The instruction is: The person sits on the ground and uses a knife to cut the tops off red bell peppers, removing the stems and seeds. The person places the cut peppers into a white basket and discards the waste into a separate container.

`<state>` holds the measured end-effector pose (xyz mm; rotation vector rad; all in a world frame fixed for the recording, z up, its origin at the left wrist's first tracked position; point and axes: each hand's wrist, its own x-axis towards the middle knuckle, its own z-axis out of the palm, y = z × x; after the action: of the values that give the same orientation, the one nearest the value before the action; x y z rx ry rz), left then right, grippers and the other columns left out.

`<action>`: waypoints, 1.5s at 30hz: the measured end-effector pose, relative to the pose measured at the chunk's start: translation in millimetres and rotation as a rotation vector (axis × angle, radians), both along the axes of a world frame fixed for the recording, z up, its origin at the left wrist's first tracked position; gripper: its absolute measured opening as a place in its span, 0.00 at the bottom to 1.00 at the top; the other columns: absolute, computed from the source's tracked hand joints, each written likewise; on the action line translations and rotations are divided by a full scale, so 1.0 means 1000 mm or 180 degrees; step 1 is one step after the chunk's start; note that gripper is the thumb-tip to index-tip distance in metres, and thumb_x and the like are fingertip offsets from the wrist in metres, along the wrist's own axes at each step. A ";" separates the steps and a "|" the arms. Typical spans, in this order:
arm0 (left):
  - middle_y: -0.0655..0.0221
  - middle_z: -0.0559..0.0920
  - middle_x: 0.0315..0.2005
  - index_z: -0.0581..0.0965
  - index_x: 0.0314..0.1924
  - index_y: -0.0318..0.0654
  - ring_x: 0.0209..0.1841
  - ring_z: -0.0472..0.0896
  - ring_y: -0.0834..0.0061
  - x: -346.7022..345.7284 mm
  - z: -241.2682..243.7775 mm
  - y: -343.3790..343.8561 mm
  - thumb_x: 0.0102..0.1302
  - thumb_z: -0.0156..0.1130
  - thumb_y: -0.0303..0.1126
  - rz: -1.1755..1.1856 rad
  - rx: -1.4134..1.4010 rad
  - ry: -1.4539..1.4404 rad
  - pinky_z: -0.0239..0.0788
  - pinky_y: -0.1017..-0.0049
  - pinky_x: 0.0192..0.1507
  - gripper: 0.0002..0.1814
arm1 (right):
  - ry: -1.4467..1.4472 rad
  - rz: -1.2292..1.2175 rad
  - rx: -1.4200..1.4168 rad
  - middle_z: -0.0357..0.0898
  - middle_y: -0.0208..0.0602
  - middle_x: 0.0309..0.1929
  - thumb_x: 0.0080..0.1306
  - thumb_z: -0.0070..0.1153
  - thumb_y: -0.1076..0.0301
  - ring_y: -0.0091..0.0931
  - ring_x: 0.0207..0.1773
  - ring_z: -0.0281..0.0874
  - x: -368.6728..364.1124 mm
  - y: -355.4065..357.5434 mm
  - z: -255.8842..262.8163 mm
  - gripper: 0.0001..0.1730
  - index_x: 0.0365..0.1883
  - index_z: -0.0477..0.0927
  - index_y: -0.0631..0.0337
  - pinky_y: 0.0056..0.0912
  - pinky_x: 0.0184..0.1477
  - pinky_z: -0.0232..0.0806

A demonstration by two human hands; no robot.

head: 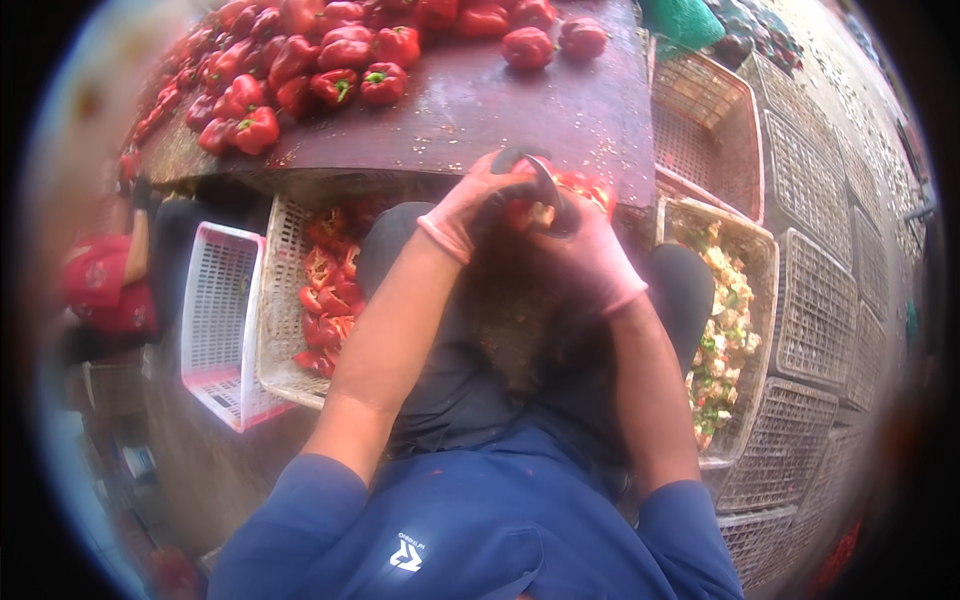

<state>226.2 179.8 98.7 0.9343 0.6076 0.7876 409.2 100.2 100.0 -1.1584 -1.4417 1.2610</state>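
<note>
Both my hands wear pinkish gloves with dark palms and meet over my lap at the table's front edge. My left hand (486, 196) grips a red bell pepper (519, 215), whose pale inner part shows near its lower side. In my right hand (589, 251) is a small knife with a curved blade (543, 178), its edge against or just over the pepper; exact contact is hard to tell. Cut red pepper (589, 187) shows just beyond my right fingers, though whether it rests on the table or in the hand is unclear.
Whole red bell peppers (345, 49) are heaped on the dark red table (450, 120). Left of my legs, a crate (281, 300) holds cut peppers; a white crate (221, 300) tilts beside it. Pepper cores fill the right crate (765, 300). Stacked crates (814, 300) stand farther right. Another person (112, 281) sits left.
</note>
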 end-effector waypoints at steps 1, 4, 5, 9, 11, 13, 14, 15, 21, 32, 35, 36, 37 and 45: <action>0.66 0.85 0.46 0.77 0.60 0.29 0.46 0.86 0.74 0.001 0.001 -0.003 0.64 0.72 0.31 0.0064 -0.0069 0.0118 0.80 0.74 0.50 0.26 | -0.0166 0.0111 -0.0155 0.87 0.39 0.48 0.55 0.70 0.76 0.27 0.52 0.84 0.001 -0.001 0.008 0.32 0.61 0.80 0.59 0.34 0.59 0.73; 0.64 0.85 0.47 0.76 0.63 0.29 0.48 0.86 0.72 -0.002 0.003 -0.006 0.65 0.73 0.31 -0.0235 -0.0104 -0.0276 0.81 0.72 0.52 0.28 | -0.0524 0.0275 -0.0187 0.87 0.36 0.46 0.54 0.71 0.77 0.25 0.50 0.84 0.004 -0.001 0.015 0.31 0.59 0.81 0.61 0.33 0.58 0.73; 0.65 0.85 0.48 0.76 0.63 0.29 0.48 0.86 0.73 -0.004 0.000 -0.004 0.65 0.73 0.31 -0.0317 -0.0029 -0.0295 0.82 0.72 0.51 0.28 | -0.0518 0.0325 -0.0361 0.87 0.35 0.45 0.54 0.71 0.77 0.24 0.49 0.84 0.005 0.000 0.011 0.30 0.58 0.81 0.62 0.32 0.57 0.74; 0.68 0.84 0.45 0.77 0.61 0.31 0.47 0.85 0.76 0.001 -0.011 0.001 0.64 0.74 0.30 -0.0390 0.0836 0.0053 0.82 0.73 0.51 0.27 | -0.0170 0.0269 -0.0322 0.87 0.30 0.42 0.53 0.70 0.80 0.20 0.46 0.83 0.005 -0.002 0.011 0.27 0.54 0.83 0.64 0.28 0.52 0.74; 0.69 0.84 0.44 0.78 0.60 0.32 0.46 0.84 0.78 0.000 -0.014 -0.001 0.63 0.75 0.30 -0.0377 0.0972 0.0073 0.81 0.75 0.50 0.26 | -0.0341 0.0260 -0.0140 0.87 0.28 0.42 0.54 0.69 0.80 0.19 0.43 0.82 0.001 -0.005 0.020 0.25 0.52 0.83 0.64 0.26 0.49 0.74; 0.69 0.84 0.44 0.79 0.59 0.32 0.46 0.83 0.78 -0.002 -0.017 0.000 0.63 0.74 0.30 -0.0376 0.1384 0.0208 0.79 0.76 0.50 0.25 | -0.0250 0.0288 -0.0093 0.87 0.28 0.42 0.54 0.68 0.81 0.19 0.44 0.82 -0.001 -0.008 0.024 0.24 0.52 0.83 0.64 0.26 0.50 0.74; 0.69 0.84 0.44 0.79 0.58 0.32 0.46 0.83 0.78 -0.003 -0.018 0.001 0.64 0.73 0.30 -0.0337 0.1709 0.0312 0.79 0.76 0.50 0.23 | -0.0077 0.0248 -0.0096 0.87 0.28 0.43 0.55 0.68 0.82 0.19 0.46 0.83 -0.005 -0.010 0.027 0.24 0.52 0.83 0.65 0.27 0.52 0.74; 0.69 0.84 0.44 0.79 0.58 0.32 0.46 0.83 0.79 0.000 -0.018 0.001 0.65 0.72 0.29 -0.0317 0.1953 0.0324 0.78 0.76 0.50 0.22 | -0.0210 0.0325 0.0028 0.87 0.28 0.45 0.55 0.68 0.82 0.19 0.48 0.82 -0.002 -0.008 0.025 0.25 0.53 0.83 0.64 0.28 0.54 0.74; 0.66 0.86 0.46 0.79 0.60 0.31 0.46 0.87 0.75 -0.001 -0.008 -0.005 0.69 0.70 0.32 -0.0394 -0.0149 -0.0676 0.82 0.75 0.49 0.22 | -0.0055 0.0248 0.0045 0.89 0.31 0.48 0.55 0.73 0.81 0.21 0.53 0.83 -0.001 -0.010 0.027 0.27 0.56 0.84 0.64 0.30 0.59 0.73; 0.61 0.84 0.53 0.75 0.64 0.28 0.55 0.84 0.71 0.001 0.019 -0.008 0.66 0.68 0.26 -0.0135 0.0074 -0.0241 0.79 0.69 0.60 0.26 | 0.0114 -0.0172 -0.0274 0.88 0.28 0.43 0.60 0.73 0.77 0.18 0.46 0.82 0.016 -0.021 0.031 0.20 0.52 0.85 0.62 0.26 0.50 0.75; 0.55 0.82 0.58 0.72 0.66 0.28 0.59 0.83 0.63 -0.003 0.016 -0.003 0.66 0.65 0.26 0.0070 -0.0286 -0.0661 0.76 0.65 0.64 0.28 | 0.0393 -0.0608 0.0227 0.88 0.27 0.41 0.61 0.73 0.77 0.16 0.43 0.81 0.029 -0.032 0.050 0.18 0.50 0.85 0.63 0.24 0.47 0.74; 0.63 0.84 0.49 0.78 0.59 0.31 0.53 0.83 0.70 -0.002 0.031 -0.006 0.62 0.71 0.32 0.0071 -0.0171 -0.0654 0.77 0.69 0.59 0.26 | 0.0392 -0.0777 0.0134 0.88 0.27 0.40 0.61 0.72 0.77 0.15 0.42 0.81 0.039 -0.036 0.061 0.18 0.50 0.84 0.64 0.22 0.46 0.74; 0.64 0.83 0.51 0.77 0.61 0.31 0.54 0.83 0.70 -0.004 0.030 -0.003 0.63 0.70 0.31 0.0087 -0.0208 -0.0724 0.75 0.68 0.61 0.27 | 0.0130 -0.1017 0.0271 0.88 0.29 0.39 0.62 0.72 0.77 0.16 0.38 0.82 0.051 -0.036 0.063 0.17 0.49 0.84 0.64 0.22 0.41 0.74; 0.53 0.79 0.61 0.67 0.70 0.25 0.64 0.79 0.60 -0.005 0.017 0.007 0.65 0.65 0.33 -0.0050 -0.0012 -0.0770 0.70 0.61 0.69 0.36 | -0.0803 -0.2422 -0.0027 0.86 0.34 0.33 0.64 0.70 0.74 0.19 0.27 0.80 0.172 -0.090 0.098 0.17 0.51 0.82 0.64 0.24 0.25 0.71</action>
<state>221.0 187.1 115.5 0.8243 0.3901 0.8698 581.4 9.8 197.8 -1.6986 -0.9908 0.6011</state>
